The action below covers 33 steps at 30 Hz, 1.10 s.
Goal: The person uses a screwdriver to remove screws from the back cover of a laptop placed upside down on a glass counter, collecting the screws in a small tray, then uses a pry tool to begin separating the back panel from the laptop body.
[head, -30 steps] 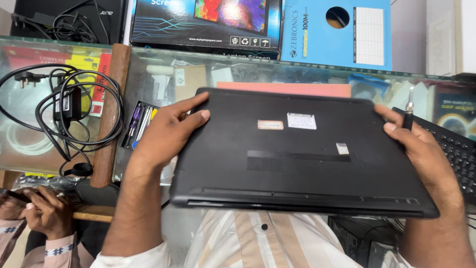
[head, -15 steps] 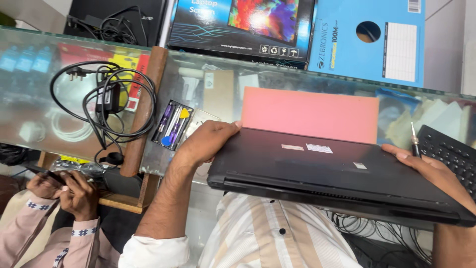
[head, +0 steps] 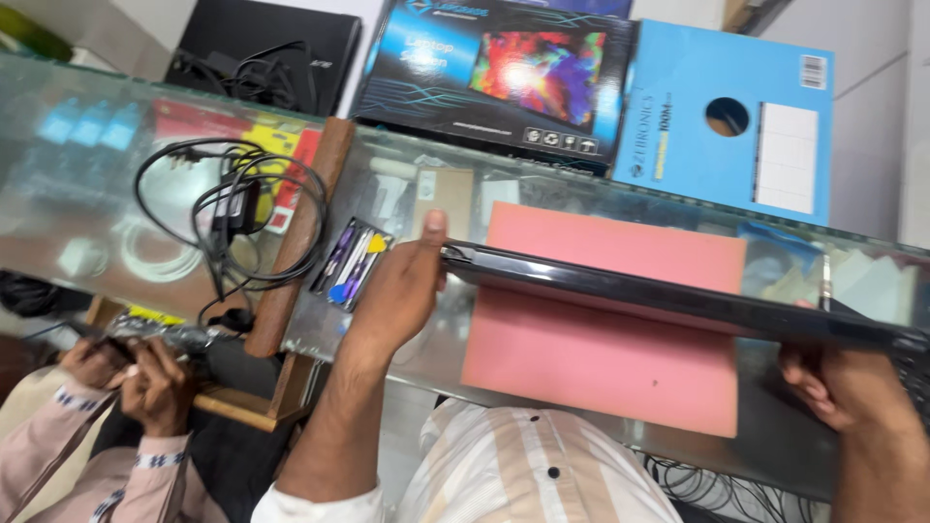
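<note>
Laptop (head: 678,295), black and closed, is held edge-on to my camera, lifted clear above the pink mat (head: 601,358) on the glass counter (head: 87,194). I see only its thin side, running from left of centre out to the right edge of view.

Left hand (head: 397,291) grasps the laptop's left end, thumb up over the top corner, fingers wrapped underneath. Right hand (head: 848,387) grips the right end from below, fingers curled around the edge. Both clenched on it; nothing else supports it.

Pink mat lies flat directly under the laptop, partly hidden by it. Small packet of tools (head: 351,263) sits just left of my left hand. Coiled black cable with a power adapter (head: 232,218) is further left on the glass. Colourful boxed item (head: 504,77) and blue box (head: 736,131) stand behind the counter. Another person's hands (head: 131,378) are at lower left, holding something small I can't make out.
</note>
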Tool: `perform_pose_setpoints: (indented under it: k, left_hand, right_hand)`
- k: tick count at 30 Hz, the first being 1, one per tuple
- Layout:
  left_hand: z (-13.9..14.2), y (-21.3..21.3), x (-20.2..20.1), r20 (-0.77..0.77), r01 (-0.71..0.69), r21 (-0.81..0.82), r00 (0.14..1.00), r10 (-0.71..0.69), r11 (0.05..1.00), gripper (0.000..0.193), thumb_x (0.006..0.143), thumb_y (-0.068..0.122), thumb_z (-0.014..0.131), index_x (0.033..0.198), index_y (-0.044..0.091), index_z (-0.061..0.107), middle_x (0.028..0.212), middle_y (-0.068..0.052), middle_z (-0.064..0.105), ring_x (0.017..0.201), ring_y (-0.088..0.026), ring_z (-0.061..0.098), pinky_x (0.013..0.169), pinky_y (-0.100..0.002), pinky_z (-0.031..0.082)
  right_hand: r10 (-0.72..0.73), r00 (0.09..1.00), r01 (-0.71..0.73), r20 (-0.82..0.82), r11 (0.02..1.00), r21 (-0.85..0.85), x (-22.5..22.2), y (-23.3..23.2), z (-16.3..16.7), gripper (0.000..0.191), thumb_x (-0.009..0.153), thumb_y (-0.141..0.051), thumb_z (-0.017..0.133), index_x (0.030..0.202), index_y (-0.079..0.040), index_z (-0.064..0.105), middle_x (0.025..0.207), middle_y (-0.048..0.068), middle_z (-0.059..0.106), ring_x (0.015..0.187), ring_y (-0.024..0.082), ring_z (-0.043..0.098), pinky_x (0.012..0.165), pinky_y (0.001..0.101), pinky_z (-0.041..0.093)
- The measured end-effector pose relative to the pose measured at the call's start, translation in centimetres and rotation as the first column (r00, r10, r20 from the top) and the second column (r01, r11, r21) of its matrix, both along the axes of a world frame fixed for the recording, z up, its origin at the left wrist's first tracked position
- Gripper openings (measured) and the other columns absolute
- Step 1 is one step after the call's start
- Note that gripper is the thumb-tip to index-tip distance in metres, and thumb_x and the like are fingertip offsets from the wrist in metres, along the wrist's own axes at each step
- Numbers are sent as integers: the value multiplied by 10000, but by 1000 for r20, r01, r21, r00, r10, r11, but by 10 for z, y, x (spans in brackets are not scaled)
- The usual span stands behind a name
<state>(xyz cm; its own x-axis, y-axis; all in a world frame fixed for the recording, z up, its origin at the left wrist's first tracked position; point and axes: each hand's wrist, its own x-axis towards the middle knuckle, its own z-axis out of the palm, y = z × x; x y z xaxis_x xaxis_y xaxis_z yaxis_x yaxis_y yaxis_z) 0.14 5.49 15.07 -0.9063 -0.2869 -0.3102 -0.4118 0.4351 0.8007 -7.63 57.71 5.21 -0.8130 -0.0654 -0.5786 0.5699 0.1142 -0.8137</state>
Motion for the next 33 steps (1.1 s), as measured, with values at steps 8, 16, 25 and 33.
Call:
perform_pose_setpoints:
  k: [8, 16, 25, 33]
  left_hand:
    - [66, 71, -4, -566, -51, -515, 770, -295, 855, 524, 985, 526, 543, 1019, 32, 718, 1028, -102, 667, 985, -287, 634, 959, -444, 453]
    - [72, 180, -30, -436, 118, -760, 635, -637, 639, 557, 886, 605, 762, 935, 53, 704, 830, -72, 661, 762, -277, 629, 732, -413, 502]
    - [71, 252, -53, -312, 359, -783, 480, -820, 508, 471, 934, 459, 699, 1096, 17, 693, 864, -78, 666, 782, -253, 627, 714, -403, 501]
    - [70, 298, -71, -235, 473, -771, 411, -881, 427, 473, 966, 373, 653, 1249, -6, 636, 971, -66, 676, 863, -238, 642, 714, -387, 505]
  right_hand:
    - [-80, 997, 81, -13, 979, 189, 7, -39, 48, 488, 1007, -516, 476, 1151, -106, 698, 476, 25, 498, 298, 91, 348, 258, 253, 238]
    - [-190, 930, 297, -314, 893, 338, 23, -41, 69, 492, 1013, -299, 560, 1474, -127, 551, 561, 24, 479, 354, 80, 389, 287, 257, 301]
    - [-340, 646, 149, -684, 934, -325, 70, 44, 76, 515, 1094, -229, 561, 1537, 16, 465, 1133, 178, 663, 658, 200, 621, 517, 329, 527]
    - [-504, 348, 209, -791, 864, -458, 107, 84, 58, 486, 1059, -406, 592, 1253, 39, 599, 917, 188, 702, 691, 220, 676, 617, 439, 612]
